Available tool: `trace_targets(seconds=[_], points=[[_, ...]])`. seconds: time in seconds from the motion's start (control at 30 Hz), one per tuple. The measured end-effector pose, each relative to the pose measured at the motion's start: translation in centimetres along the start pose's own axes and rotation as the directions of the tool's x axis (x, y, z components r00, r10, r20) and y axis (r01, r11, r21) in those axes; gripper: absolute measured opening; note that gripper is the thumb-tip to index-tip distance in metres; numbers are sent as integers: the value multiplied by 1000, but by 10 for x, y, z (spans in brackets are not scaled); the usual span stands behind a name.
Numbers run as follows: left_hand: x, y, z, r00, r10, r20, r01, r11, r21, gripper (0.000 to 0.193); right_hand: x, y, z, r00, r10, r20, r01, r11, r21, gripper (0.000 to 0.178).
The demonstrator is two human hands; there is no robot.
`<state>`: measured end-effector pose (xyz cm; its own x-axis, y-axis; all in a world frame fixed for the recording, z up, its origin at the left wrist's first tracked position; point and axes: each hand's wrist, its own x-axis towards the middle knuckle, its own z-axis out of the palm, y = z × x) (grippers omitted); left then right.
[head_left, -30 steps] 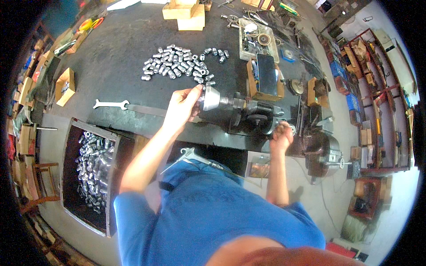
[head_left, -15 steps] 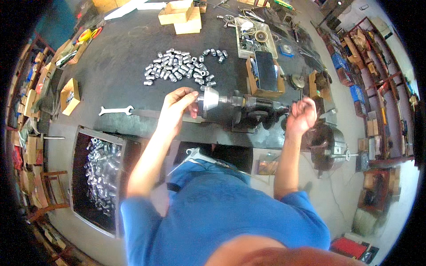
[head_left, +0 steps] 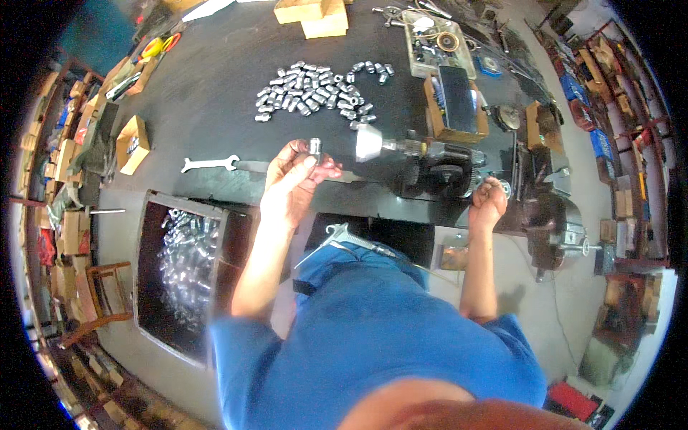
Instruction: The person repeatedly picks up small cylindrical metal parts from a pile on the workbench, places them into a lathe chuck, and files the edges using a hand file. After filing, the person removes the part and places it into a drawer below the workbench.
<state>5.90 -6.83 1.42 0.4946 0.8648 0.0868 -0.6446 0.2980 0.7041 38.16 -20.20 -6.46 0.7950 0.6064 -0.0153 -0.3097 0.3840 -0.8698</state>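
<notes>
My left hand (head_left: 290,183) pinches a short shiny metal fitting (head_left: 315,148) between thumb and fingers, holding it upright above the bench's near edge. To its right, apart from it, is the pale cone-shaped head (head_left: 369,142) of a dark bench-mounted spindle device (head_left: 446,170). My right hand (head_left: 489,201) is closed at the device's right end, beside a round metal part (head_left: 506,188); whatever its fingers grip is hidden. Beyond the device, a loose pile of similar metal fittings (head_left: 308,89) lies on the black bench top (head_left: 208,93).
An open-ended wrench (head_left: 210,163) and a small box (head_left: 132,145) lie left. Below stands a bin (head_left: 221,251) of many fittings. Behind the device are a phone (head_left: 456,99) on a cardboard box and a parts tray (head_left: 430,46). A vise (head_left: 555,229) is at right; an air gun (head_left: 344,235) is near my waist.
My left hand has moved from the cone-shaped head back toward me and now shows a fitting upright. My right hand has turned and lowered at the device's right end. The view has shifted.
</notes>
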Motion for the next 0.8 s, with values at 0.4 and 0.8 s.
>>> trace_targets(seconds=[0.4,0.8], points=[[-20,20,13,963,269,29,-263,902,344,41,6,5,4,998,16,-67,-15,1000,8,16],[-23,32,23,912,410,-28,-322,755,571,40,6,7,7,997,12,-73,-11,1000,20,14]])
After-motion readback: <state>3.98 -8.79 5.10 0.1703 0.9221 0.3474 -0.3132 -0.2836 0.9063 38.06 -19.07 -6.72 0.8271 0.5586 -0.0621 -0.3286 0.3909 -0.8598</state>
